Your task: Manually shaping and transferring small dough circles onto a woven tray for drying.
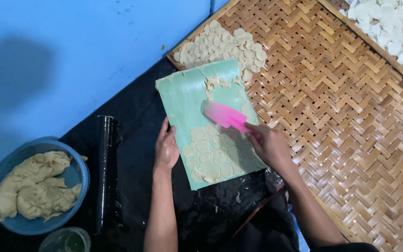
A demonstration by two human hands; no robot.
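Observation:
A light green mat [188,95] lies tilted across a black surface and a woven bamboo tray. Thin dough with cut round discs [213,156] covers its near half; dough scraps [220,84] cling near its far end. My left hand [166,148] rests on the mat's left edge, holding it down. My right hand [269,145] grips a pink scraper [225,115], its blade flat on the mat above the discs.
A pile of dough discs [225,44] lies on the woven tray [341,121] past the mat. More white discs [390,21] sit top right. A blue bowl of dough [36,189], a black rolling pin [104,168] and a clear cup [66,241] stand at left. Blue wall behind.

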